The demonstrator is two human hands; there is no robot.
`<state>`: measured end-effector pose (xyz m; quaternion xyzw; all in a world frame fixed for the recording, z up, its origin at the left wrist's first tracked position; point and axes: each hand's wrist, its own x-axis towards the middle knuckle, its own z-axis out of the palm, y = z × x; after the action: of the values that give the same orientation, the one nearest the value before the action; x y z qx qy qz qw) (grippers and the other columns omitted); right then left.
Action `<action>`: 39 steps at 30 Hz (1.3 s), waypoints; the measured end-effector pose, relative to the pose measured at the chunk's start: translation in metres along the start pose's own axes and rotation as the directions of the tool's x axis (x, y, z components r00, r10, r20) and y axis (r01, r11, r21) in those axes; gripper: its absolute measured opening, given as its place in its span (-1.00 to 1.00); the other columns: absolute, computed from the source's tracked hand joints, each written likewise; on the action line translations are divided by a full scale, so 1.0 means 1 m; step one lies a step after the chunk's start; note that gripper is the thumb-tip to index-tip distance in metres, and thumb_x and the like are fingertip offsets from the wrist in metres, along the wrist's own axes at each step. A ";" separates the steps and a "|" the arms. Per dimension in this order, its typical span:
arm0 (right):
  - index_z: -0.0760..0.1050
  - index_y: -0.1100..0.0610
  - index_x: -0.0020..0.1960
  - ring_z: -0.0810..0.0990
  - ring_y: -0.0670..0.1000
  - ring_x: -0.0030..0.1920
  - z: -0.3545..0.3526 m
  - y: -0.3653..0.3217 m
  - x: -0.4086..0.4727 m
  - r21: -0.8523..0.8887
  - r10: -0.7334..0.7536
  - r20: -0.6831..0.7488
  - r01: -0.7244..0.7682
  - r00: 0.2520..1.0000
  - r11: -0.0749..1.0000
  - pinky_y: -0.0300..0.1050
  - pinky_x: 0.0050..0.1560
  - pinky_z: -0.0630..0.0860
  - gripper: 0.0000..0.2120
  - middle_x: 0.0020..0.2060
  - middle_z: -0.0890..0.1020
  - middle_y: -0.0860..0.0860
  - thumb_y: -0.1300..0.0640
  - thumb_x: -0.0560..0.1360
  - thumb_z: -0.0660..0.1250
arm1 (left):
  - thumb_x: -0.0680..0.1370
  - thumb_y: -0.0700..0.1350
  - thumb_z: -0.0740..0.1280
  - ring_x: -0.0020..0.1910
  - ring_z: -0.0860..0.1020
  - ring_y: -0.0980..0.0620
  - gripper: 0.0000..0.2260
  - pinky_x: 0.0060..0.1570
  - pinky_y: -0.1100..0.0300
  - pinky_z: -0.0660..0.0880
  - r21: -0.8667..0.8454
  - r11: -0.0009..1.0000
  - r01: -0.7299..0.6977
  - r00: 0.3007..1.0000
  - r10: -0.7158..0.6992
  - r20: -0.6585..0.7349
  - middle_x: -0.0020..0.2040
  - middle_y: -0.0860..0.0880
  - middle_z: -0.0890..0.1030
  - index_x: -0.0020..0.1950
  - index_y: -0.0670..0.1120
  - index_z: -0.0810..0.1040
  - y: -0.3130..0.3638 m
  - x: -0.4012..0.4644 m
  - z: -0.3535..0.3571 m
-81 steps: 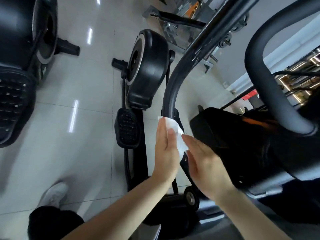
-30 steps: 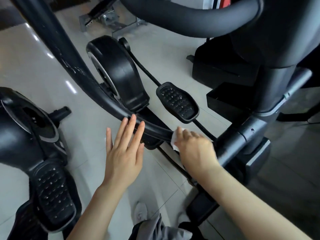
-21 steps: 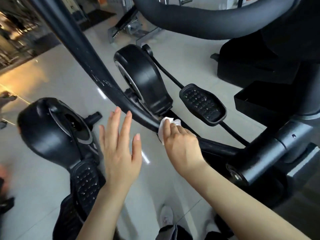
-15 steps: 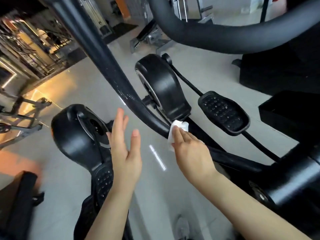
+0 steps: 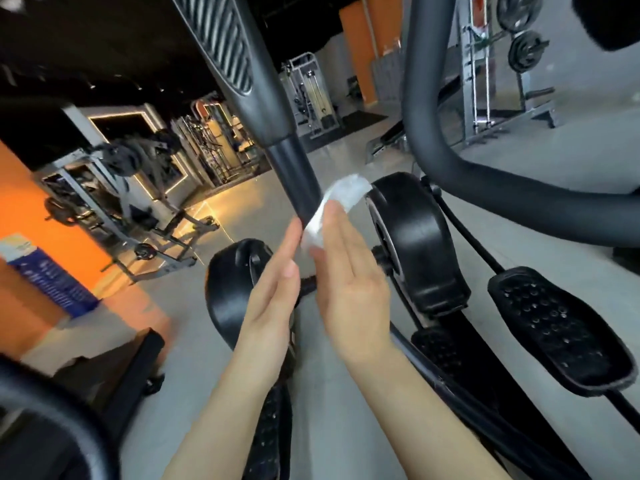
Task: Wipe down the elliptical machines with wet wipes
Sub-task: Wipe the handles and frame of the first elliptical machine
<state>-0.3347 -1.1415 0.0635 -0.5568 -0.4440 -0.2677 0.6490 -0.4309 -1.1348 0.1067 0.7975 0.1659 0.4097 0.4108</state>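
Note:
A black swing arm (image 5: 294, 171) of the elliptical machine runs from the top centre down to the middle of the view. A white wet wipe (image 5: 341, 199) is pressed against its lower end by my right hand (image 5: 349, 271), fingers flat and extended. My left hand (image 5: 273, 292) is held flat beside the arm on the left, fingers straight, holding nothing, its fingertips close to the wipe. The machine's black flywheel housing (image 5: 412, 237) and studded pedal (image 5: 557, 327) lie to the right.
A curved black handlebar (image 5: 485, 188) sweeps across the upper right. A second elliptical's housing (image 5: 228, 289) sits behind my left hand. Weight racks (image 5: 114, 188) and an orange wall (image 5: 41, 230) stand at left; a rack with plates (image 5: 519, 53) is at top right.
My view has tilted up from the floor towards the gym room. My right hand has slid the wipe up the swing arm, and my left hand has closed in beside it.

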 end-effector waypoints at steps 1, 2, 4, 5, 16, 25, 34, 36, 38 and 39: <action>0.21 0.25 0.45 0.56 0.10 0.28 -0.003 0.008 -0.015 -0.026 -0.001 0.030 0.002 1.000 1.000 -0.09 0.22 0.53 -0.35 0.31 0.54 0.20 0.35 0.46 0.46 | 0.52 0.38 0.20 0.52 0.21 0.19 -0.35 0.42 0.34 0.20 0.009 1.000 0.008 1.000 -0.008 0.003 0.52 0.21 0.30 0.51 0.09 0.24 -0.003 0.001 -0.002; 0.21 0.26 0.44 0.57 0.11 0.26 -0.007 0.015 -0.030 -0.053 0.010 0.056 -0.007 0.998 0.999 -0.07 0.18 0.56 -0.30 0.30 0.54 0.21 0.38 0.43 0.49 | 0.52 0.40 0.17 0.53 0.20 0.17 -0.31 0.46 0.27 0.19 0.031 1.000 0.004 1.000 -0.004 0.002 0.54 0.18 0.28 0.54 0.06 0.21 -0.006 0.004 -0.004; 0.23 0.26 0.43 0.62 0.11 0.20 -0.011 0.026 -0.049 -0.082 0.029 0.057 -0.024 0.998 0.996 -0.07 0.11 0.58 -0.37 0.25 0.58 0.21 0.36 0.46 0.45 | 0.51 0.44 0.13 0.56 0.17 0.09 -0.24 0.52 0.01 0.15 0.182 0.983 0.029 0.999 -0.037 0.038 0.57 0.11 0.23 0.58 0.03 0.15 -0.007 0.013 -0.005; 0.25 0.25 0.42 0.64 0.11 0.16 -0.011 0.028 -0.047 -0.066 0.029 0.035 -0.027 0.999 0.997 -0.09 0.06 0.57 -0.50 0.22 0.61 0.20 0.29 0.55 0.36 | 0.53 0.42 0.12 0.56 0.15 0.06 -0.26 0.52 -0.08 0.14 0.202 0.978 0.043 0.997 -0.054 0.048 0.58 0.09 0.21 0.58 0.03 0.13 -0.003 0.018 -0.003; 0.50 0.22 0.34 0.55 -0.27 -0.02 -0.010 -0.029 0.064 0.383 0.179 -0.047 -0.148 0.983 0.912 -0.47 0.05 0.43 -0.64 -0.01 0.67 -0.06 0.19 0.55 0.35 | 0.59 0.10 0.21 0.35 0.36 0.41 -0.51 0.28 0.51 0.30 0.147 0.989 -0.007 0.982 0.034 -0.187 0.47 0.23 0.34 0.52 0.14 0.23 0.045 0.014 -0.025; 0.58 -0.05 0.19 0.56 -0.25 0.18 -0.032 -0.075 0.119 0.654 0.300 -0.113 -0.156 0.947 0.740 -0.38 0.15 0.45 -0.77 0.11 0.65 -0.23 0.17 0.57 0.35 | 0.57 0.09 0.15 0.42 0.33 0.32 -0.51 0.33 0.47 0.27 0.081 0.958 -0.276 0.925 0.288 -0.246 0.42 0.28 0.35 0.51 0.10 0.23 0.112 0.075 -0.040; 0.41 -0.01 0.35 0.63 -0.21 -0.06 -0.012 -0.056 0.093 0.438 0.270 -0.116 -0.195 0.956 0.878 -0.32 -0.04 0.51 -0.63 -0.08 0.70 -0.10 0.10 0.55 0.26 | 0.69 -0.14 0.14 0.48 0.25 0.28 -0.57 0.52 0.05 0.21 0.047 0.950 -0.308 0.927 0.310 -0.212 0.52 0.18 0.30 0.54 0.15 0.21 0.123 0.107 -0.043; 0.47 0.01 0.33 0.56 -0.29 -0.19 -0.012 -0.059 0.109 0.471 0.276 -0.097 -0.201 0.956 0.859 -0.47 -0.13 0.39 -0.67 -0.24 0.62 -0.18 0.19 0.58 0.30 | 0.67 -0.08 0.14 0.49 0.25 0.23 -0.59 0.51 -0.01 0.22 0.009 0.954 -0.301 0.935 0.297 -0.193 0.52 0.17 0.32 0.51 0.16 0.25 0.123 0.107 -0.047; 0.52 0.10 0.34 0.56 -0.26 -0.12 -0.017 -0.071 0.137 0.467 0.203 -0.092 -0.137 0.975 0.873 -0.52 -0.07 0.39 -0.68 -0.15 0.63 -0.11 0.22 0.60 0.29 | 0.66 -0.06 0.13 0.49 0.27 0.20 -0.59 0.50 -0.04 0.23 -0.001 0.954 -0.299 0.940 0.295 -0.172 0.51 0.16 0.34 0.52 0.14 0.26 0.124 0.105 -0.050; 0.52 0.12 0.34 0.57 -0.22 -0.08 -0.019 -0.078 0.153 0.461 0.152 -0.093 -0.093 0.984 0.883 -0.51 -0.04 0.41 -0.69 -0.12 0.65 -0.06 0.21 0.60 0.28 | 0.68 -0.07 0.13 0.48 0.29 0.20 -0.61 0.49 -0.04 0.24 -0.010 0.954 -0.298 0.941 0.292 -0.173 0.50 0.15 0.35 0.52 0.12 0.28 0.125 0.105 -0.052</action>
<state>-0.3245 -1.1554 0.2356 -0.3985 -0.4161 -0.1495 0.8036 -0.4166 -1.1206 0.2772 0.7680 0.0714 0.5358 0.3435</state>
